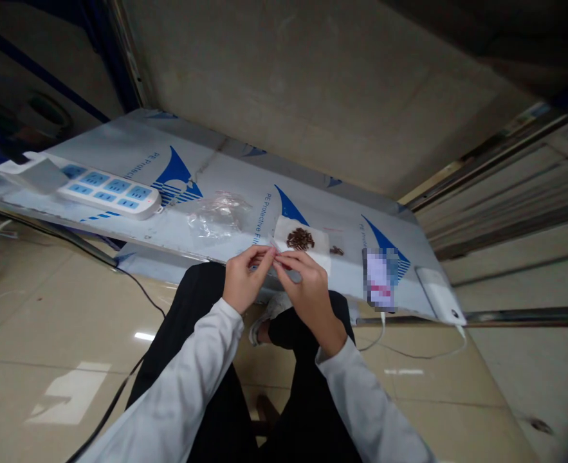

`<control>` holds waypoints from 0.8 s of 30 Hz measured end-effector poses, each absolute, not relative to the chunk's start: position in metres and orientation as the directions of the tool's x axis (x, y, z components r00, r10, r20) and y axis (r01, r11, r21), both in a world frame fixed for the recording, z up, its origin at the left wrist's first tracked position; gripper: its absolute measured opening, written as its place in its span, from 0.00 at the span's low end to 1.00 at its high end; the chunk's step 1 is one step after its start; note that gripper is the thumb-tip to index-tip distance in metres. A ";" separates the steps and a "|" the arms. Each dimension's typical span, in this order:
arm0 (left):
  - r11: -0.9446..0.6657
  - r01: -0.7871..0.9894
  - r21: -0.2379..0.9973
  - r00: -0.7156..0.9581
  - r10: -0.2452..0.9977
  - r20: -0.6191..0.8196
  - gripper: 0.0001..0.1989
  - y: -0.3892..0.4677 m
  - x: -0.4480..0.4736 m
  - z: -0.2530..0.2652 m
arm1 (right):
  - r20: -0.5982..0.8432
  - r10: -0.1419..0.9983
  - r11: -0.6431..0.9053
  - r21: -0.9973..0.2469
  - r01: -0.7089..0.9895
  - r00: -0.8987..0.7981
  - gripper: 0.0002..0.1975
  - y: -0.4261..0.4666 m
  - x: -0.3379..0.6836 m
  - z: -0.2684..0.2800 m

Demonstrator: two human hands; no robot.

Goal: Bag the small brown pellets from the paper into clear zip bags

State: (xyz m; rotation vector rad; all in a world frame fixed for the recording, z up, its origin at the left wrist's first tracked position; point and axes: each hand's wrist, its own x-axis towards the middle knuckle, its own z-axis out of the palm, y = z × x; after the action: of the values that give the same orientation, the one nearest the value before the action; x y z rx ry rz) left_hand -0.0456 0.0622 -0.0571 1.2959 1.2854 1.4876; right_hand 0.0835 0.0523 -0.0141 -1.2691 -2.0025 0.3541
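My left hand and my right hand meet fingertip to fingertip at the table's near edge. Both are pinched closed; whatever sits between the fingertips is too small to make out. Just beyond them a white sheet lies on the table, partly covered by my right hand. On it rests a heap of small brown pieces, thin and short. A smaller cluster of similar brown pieces lies to the right of the heap. Left of the sheet is a crumpled clear plastic bag.
The table is covered in printed protective film. A white power strip with blue sockets lies at the left. To the right are a phone with a cable and a white power bank with its own cable. A black cord hangs down to the floor.
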 end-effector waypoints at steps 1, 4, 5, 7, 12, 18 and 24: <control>-0.214 0.115 0.970 -0.154 0.961 0.230 0.09 0.060 -0.045 -0.056 | 0.432 0.873 0.459 -0.574 0.679 -0.225 0.08 0.050 0.090 -0.014; -0.270 0.313 0.910 -0.071 0.949 0.306 0.07 0.055 -0.042 -0.054 | 0.435 0.887 0.398 -0.552 0.733 -0.154 0.08 0.044 0.107 -0.013; -0.292 0.379 0.878 -0.044 0.942 0.332 0.07 0.054 -0.041 -0.053 | 0.423 0.895 0.375 -0.543 0.752 -0.141 0.08 0.043 0.110 -0.013; -0.337 0.474 0.813 0.006 0.925 0.380 0.08 0.051 -0.037 -0.052 | 0.377 0.915 0.339 -0.533 0.775 -0.141 0.08 0.040 0.115 -0.014; -0.469 0.504 0.725 0.149 0.874 0.462 0.10 0.046 -0.030 -0.049 | 0.314 0.916 0.395 -0.592 0.702 -0.250 0.12 0.044 0.120 -0.017; -0.573 0.543 0.614 0.221 0.803 0.554 0.25 0.047 -0.034 -0.036 | 0.153 0.978 0.207 -0.802 0.560 -0.142 0.13 0.052 0.137 -0.024; -0.584 0.485 0.651 0.407 0.810 0.423 0.33 0.048 -0.016 -0.050 | 0.099 0.957 0.258 -0.723 0.641 -0.273 0.08 0.036 0.140 -0.009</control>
State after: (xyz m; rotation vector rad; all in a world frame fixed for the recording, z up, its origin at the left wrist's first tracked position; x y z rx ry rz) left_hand -0.0164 0.0483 -0.0497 2.2394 1.1064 1.0226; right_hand 0.1397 0.0362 -0.0087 -1.4432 -2.0014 0.7736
